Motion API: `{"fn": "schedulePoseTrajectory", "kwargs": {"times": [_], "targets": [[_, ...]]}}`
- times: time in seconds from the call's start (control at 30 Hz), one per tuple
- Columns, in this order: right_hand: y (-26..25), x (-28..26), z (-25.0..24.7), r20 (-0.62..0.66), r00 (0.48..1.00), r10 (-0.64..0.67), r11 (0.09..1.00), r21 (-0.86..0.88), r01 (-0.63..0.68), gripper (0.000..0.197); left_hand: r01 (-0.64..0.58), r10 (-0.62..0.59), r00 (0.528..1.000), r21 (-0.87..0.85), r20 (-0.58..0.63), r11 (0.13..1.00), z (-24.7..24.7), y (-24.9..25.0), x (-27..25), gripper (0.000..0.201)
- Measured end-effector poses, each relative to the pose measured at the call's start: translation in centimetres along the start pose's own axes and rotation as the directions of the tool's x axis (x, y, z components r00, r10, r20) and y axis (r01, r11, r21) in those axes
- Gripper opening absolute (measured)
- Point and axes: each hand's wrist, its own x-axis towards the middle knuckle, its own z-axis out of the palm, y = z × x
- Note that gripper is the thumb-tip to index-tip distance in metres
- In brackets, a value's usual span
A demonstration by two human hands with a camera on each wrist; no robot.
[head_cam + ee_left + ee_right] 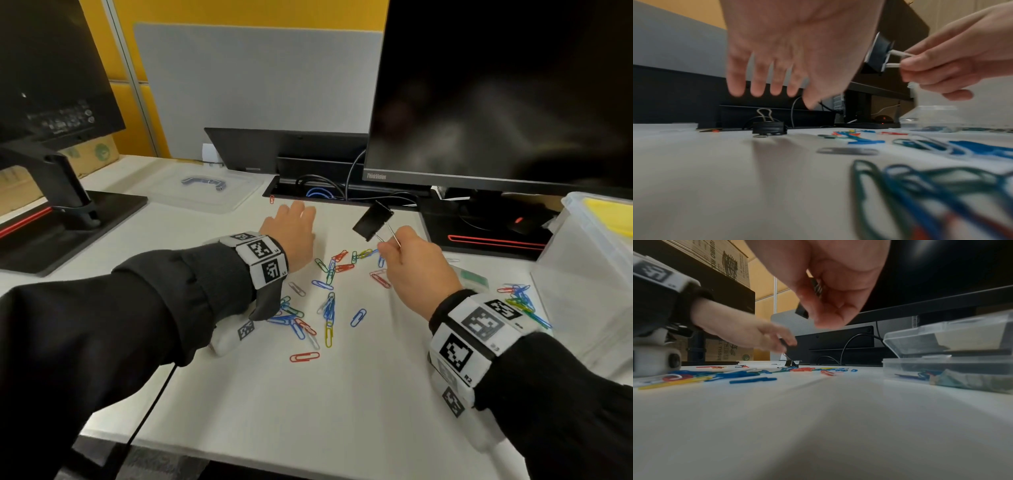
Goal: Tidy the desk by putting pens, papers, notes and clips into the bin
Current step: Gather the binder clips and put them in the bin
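Observation:
Several coloured paper clips (329, 291) lie scattered on the white desk (308, 411). My right hand (390, 245) pinches the wire handles of a black binder clip (373, 221) and holds it above the desk; the clip (878, 53) hangs clear of the surface. My left hand (301, 219) hovers with straight, spread fingers (756, 87) over a second black binder clip (769, 128) that stands on the desk near the cable slot, hidden under the hand in the head view. It shows small in the right wrist view too (790, 363). The clear plastic bin (575, 202) stands at the right edge, yellow notes inside.
A small clear case (941, 368) with clips in it lies beside the bin. A clear lid (205, 192) rests at the back left. Monitors (496, 92) and their stands (68, 219) flank the work area; a cable slot (325, 193) runs along the back.

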Motion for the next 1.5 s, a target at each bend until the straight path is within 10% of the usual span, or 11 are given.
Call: {"fn": "schedulePoseTrajectory", "kwargs": {"times": [0.1,0.37,0.53,0.67,0.83,1.03,1.4,1.5], "targets": [[-0.1,-0.1,-0.1,-0.003,1.0,0.01,1.0,-0.025,-0.01,0.028,0.048,-0.047,0.979,0.0,0.198,0.999,0.6,-0.4,0.7,0.046],[-0.1,-0.2,-0.4,-0.161,0.983,-0.085,0.995,0.03,0.091,0.038,-0.003,0.017,0.986,-0.084,0.165,0.996,-0.2,-0.2,1.3,0.035],[-0.7,-0.3,-0.8,-0.215,0.976,-0.025,0.992,0.116,0.051,0.042,-0.13,0.108,0.989,-0.244,-0.101,0.961,-1.3,0.8,0.5,0.027],[-0.4,-0.1,-0.5,-0.205,0.978,0.022,0.985,0.172,0.014,0.019,-0.427,0.283,0.87,-0.328,-0.404,0.843,-1.7,1.8,-1.6,0.02],[-0.5,-0.3,0.2,0.041,0.999,0.028,0.969,0.243,-0.038,0.053,-0.595,0.409,0.77,-0.322,-0.489,0.736,-1.9,2.7,-2.9,0.025],[-0.8,-0.5,-0.1,0.09,0.99,-0.105,0.99,0.1,0.096,0.021,-0.646,0.402,0.726,-0.353,-0.557,0.677,-2.0,2.9,-3.6,0.03],[-0.7,-1.3,-0.2,0.267,0.909,-0.32,0.947,0.12,0.298,0.019,-0.446,0.265,0.889,-0.577,-0.372,0.684,-2.1,2.9,-3.5,0.014],[-0.8,-1.1,-0.1,0.214,0.931,-0.294,0.955,0.1,0.279,0.02,-0.439,0.198,0.873,-0.54,-0.446,0.719,-2.0,2.9,-3.3,0.015]]}}
